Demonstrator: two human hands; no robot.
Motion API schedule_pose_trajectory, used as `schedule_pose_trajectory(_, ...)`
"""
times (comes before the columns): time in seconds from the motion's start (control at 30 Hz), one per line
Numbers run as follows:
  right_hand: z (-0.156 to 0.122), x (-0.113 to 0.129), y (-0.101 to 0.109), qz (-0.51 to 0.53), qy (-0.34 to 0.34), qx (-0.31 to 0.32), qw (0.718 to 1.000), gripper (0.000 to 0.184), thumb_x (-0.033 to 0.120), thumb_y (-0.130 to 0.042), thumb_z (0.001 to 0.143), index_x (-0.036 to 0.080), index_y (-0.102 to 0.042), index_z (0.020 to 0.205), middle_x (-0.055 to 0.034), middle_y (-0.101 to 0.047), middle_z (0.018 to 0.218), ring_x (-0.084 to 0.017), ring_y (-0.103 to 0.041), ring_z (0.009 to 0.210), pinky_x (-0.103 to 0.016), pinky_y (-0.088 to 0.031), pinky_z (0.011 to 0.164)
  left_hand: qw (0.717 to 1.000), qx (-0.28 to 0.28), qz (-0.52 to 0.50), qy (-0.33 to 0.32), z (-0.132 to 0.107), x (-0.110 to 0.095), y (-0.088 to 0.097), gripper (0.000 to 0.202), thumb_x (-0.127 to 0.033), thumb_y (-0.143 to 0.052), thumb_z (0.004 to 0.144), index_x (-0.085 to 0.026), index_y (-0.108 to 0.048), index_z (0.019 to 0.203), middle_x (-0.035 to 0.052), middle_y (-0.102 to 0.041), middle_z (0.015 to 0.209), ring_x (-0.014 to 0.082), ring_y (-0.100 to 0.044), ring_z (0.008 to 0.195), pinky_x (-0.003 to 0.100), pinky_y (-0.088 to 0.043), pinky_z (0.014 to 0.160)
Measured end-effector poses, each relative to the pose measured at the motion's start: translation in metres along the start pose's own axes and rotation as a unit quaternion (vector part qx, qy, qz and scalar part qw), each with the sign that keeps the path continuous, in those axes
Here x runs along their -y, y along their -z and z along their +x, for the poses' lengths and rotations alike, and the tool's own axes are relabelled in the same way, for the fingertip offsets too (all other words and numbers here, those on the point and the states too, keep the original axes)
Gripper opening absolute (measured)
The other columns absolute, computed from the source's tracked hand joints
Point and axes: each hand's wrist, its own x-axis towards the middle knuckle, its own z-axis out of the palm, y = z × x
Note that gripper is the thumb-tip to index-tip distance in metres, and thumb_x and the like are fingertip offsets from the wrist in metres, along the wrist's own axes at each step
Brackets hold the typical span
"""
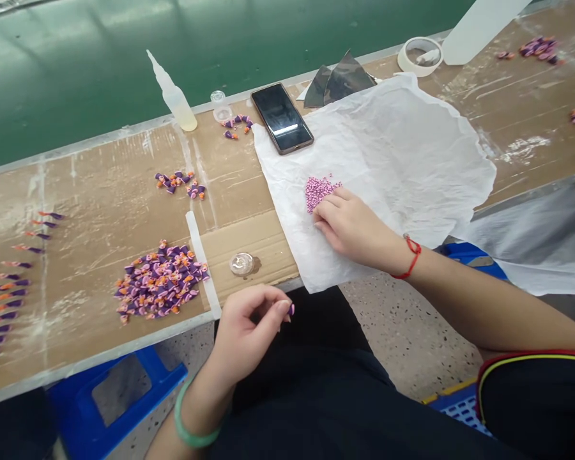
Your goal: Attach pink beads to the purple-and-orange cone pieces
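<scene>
My left hand (252, 326) hovers off the table's front edge, thumb and fingers pinched on a tiny purple and pink piece (291, 310). My right hand (349, 223) rests on a crumpled white paper sheet (402, 147), fingers curled and touching a small heap of pink beads (319, 190). A big pile of purple, pink and orange pieces (159, 282) lies left of my left hand. A small round clear lid (242, 263) sits on the cardboard between the pile and the paper.
A black phone (282, 117) lies on the paper's far corner. A squeeze bottle (175, 96), a small clear cap (219, 102), smaller clusters of pieces (179, 183), a row of finished pieces (9, 281), a tape roll (419, 54) and blue stools (119, 390) surround the cardboard-covered table.
</scene>
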Motion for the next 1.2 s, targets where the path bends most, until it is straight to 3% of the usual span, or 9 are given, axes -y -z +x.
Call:
schedule_pose_trajectory(0.2, -0.017, 0.031, 0.030, 0.196, 0.069, 0.000, 0.978, 0.018, 0.015, -0.043, 0.098, 0.021, -0.043, 0.081, -0.0041, -0.053, 0.079, -0.020, -0.046, 0.079, -0.034, -0.038, 0.075, 0.996, -0.050, 0.030, -0.061, 0.026, -0.011, -0.016, 0.019, -0.021, -0.061, 0.090, -0.014, -0.067, 0.074, 0.0017, -0.066, 0.063, 0.0096, -0.057, 0.053, 0.018, -0.046, 0.052)
schedule_pose_trajectory(0.3, -0.024, 0.049, 0.046, 0.238, 0.102, 0.011, 0.966, 0.019, 0.010, -0.042, 0.098, 0.020, -0.043, 0.083, -0.0026, -0.052, 0.078, -0.018, -0.044, 0.077, -0.032, -0.038, 0.075, 0.994, -0.052, 0.038, -0.085, 0.030, -0.015, -0.019, 0.015, -0.020, -0.061, 0.089, -0.014, -0.069, 0.077, 0.0024, -0.068, 0.065, 0.0106, -0.060, 0.056, 0.019, -0.047, 0.054)
schedule_pose_trajectory(0.57, -0.032, 0.065, 0.054, 0.192, 0.124, -0.001, 0.974, 0.020, 0.001, -0.043, 0.092, 0.019, -0.044, 0.082, -0.0050, -0.053, 0.080, -0.019, -0.043, 0.078, -0.033, -0.038, 0.073, 0.990, -0.027, 0.044, -0.130, 0.023, -0.023, -0.023, 0.017, -0.019, -0.060, 0.090, -0.014, -0.066, 0.075, 0.0020, -0.065, 0.063, 0.0102, -0.057, 0.053, 0.020, -0.044, 0.050)
schedule_pose_trajectory(0.77, -0.034, 0.071, 0.053, 0.128, 0.132, -0.014, 0.983, 0.020, -0.001, -0.044, 0.086, 0.018, -0.049, 0.082, -0.0079, -0.055, 0.081, -0.022, -0.044, 0.079, -0.036, -0.039, 0.072, 0.993, -0.031, 0.033, -0.107, 0.022, -0.023, -0.026, 0.017, -0.020, -0.059, 0.086, -0.015, -0.063, 0.070, 0.0010, -0.062, 0.060, 0.0097, -0.052, 0.051, 0.020, -0.040, 0.048)
schedule_pose_trajectory(0.9, -0.034, 0.076, 0.059, 0.176, 0.112, -0.009, 0.978, 0.018, 0.007, -0.044, 0.092, 0.020, -0.048, 0.080, -0.0065, -0.057, 0.078, -0.021, -0.047, 0.077, -0.035, -0.040, 0.072, 0.997, -0.044, -0.028, -0.048, 0.020, -0.024, -0.027, 0.017, -0.024, -0.064, 0.081, -0.016, -0.061, 0.066, -0.0002, -0.060, 0.057, 0.0093, -0.051, 0.051, 0.021, -0.040, 0.048)
schedule_pose_trajectory(1.0, -0.033, 0.079, 0.066, 0.256, 0.055, -0.001, 0.965, 0.014, 0.016, -0.048, 0.095, 0.021, -0.052, 0.082, -0.0040, -0.061, 0.078, -0.019, -0.053, 0.075, -0.034, -0.043, 0.071, 0.994, -0.040, -0.097, -0.012, 0.017, -0.024, -0.026, 0.020, -0.031, -0.069, 0.079, -0.017, -0.061, 0.066, -0.0003, -0.060, 0.057, 0.0094, -0.051, 0.050, 0.020, -0.043, 0.048)
schedule_pose_trajectory(1.1, -0.032, 0.081, 0.071, 0.318, -0.004, 0.020, 0.948, 0.010, 0.018, -0.052, 0.091, 0.021, -0.055, 0.081, -0.0009, -0.062, 0.076, -0.016, -0.056, 0.071, -0.030, -0.045, 0.066, 0.987, -0.038, -0.155, -0.005, 0.015, -0.024, -0.025, 0.024, -0.033, -0.073, 0.079, -0.017, -0.061, 0.066, -0.0004, -0.061, 0.055, 0.0088, -0.051, 0.048, 0.020, -0.044, 0.046)
schedule_pose_trajectory(1.2, -0.029, 0.084, 0.073, 0.349, -0.016, 0.045, 0.936, 0.012, 0.015, -0.053, 0.086, 0.021, -0.054, 0.075, 0.0014, -0.061, 0.070, -0.013, -0.055, 0.065, -0.026, -0.044, 0.061, 0.983, -0.031, -0.178, -0.006, 0.014, -0.024, -0.024, 0.028, -0.036, -0.076, 0.079, -0.017, -0.061, 0.066, -0.0004, -0.061, 0.055, 0.0084, -0.050, 0.046, 0.019, -0.043, 0.045)
